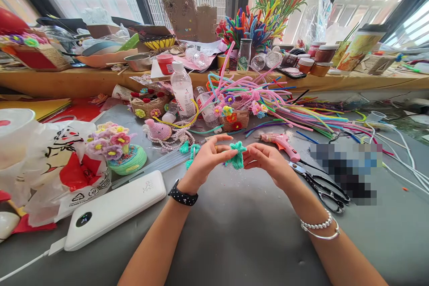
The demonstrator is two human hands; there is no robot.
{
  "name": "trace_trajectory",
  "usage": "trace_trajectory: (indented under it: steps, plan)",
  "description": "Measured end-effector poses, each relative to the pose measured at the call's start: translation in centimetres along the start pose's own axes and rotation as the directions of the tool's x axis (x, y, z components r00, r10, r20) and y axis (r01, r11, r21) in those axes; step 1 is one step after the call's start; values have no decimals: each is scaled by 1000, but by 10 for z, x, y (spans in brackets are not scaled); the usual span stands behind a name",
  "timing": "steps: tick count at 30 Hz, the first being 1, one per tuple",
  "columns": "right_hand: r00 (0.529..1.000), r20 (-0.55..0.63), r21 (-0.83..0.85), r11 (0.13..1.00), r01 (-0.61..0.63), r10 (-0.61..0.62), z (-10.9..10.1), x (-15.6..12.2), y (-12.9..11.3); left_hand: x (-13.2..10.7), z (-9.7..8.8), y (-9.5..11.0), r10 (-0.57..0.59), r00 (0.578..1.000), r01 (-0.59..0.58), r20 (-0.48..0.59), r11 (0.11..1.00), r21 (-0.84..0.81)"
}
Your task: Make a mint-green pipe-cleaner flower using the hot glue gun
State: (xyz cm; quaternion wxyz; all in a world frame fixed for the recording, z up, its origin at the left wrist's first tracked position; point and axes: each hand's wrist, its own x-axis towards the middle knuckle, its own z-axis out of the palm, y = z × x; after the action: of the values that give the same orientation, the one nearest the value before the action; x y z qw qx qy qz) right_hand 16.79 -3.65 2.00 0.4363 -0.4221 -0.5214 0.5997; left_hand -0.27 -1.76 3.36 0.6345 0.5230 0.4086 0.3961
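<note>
Above the grey table, my left hand (208, 157) pinches a small teal pipe-cleaner flower (237, 156), a fuzzy piece with pointed tips at its top. From the other side, the closed fingertips of my right hand (264, 161) meet its right edge. What lies between those fingertips is too small to make out fully. More teal fuzzy pieces (191, 154) lie just behind my left hand. To the right of my right hand rest a pink glue gun (283, 145) and black-handled scissors (323, 187).
A white power bank (115, 210) with a cable lies at left, near a crocheted flower pot (127, 159) and a plastic bag (70, 165). Loose pipe cleaners (295, 111), a bottle (182, 91) and a woven basket (236, 120) crowd the back, below a cluttered ledge (114, 81).
</note>
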Motion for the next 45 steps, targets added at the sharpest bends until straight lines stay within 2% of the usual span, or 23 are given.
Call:
trace_trajectory:
  steps: [5, 8, 11, 14, 18, 26, 35, 40, 45]
  plan:
    - [998, -22, -105, 993, 49, -52, -2, 1, 2, -3, 0, -1, -33, 995, 17, 94, 986, 168]
    - [999, -17, -125, 991, 44, -46, -1, 1, 3, -3, 0, 0, -37, 995, 18, 90, 978, 206]
    - [995, -80, -93, 995, 46, -54, -1, 1, 3, -3, 1, 1, -40, 997, 27, 69, 983, 179]
    - [982, -179, -18, 998, 63, -65, -1, 1, 3, -2, 1, 1, -45, 996, 39, 79, 996, 76]
    - [966, -254, 78, 995, 60, -38, -2, 2, 3, -1, 2, -1, -5, 995, 3, 98, 1000, 17]
    - [961, -274, 47, 998, 45, -31, -3, 1, 1, 2, 1, -3, 29, 1000, -29, 13, 999, -17]
    - [968, -249, -5, 1000, 16, -17, -4, 2, 4, 2, 3, -2, 110, 988, -119, -107, 990, -78]
    - [950, -311, 112, 993, 41, -4, -1, 2, 3, 3, 1, -3, 106, 986, -127, -130, 978, -166]
    - [939, -340, 327, 943, 65, 53, 1, 3, 3, 4, -3, -4, 112, 948, -172, -297, 968, -184]
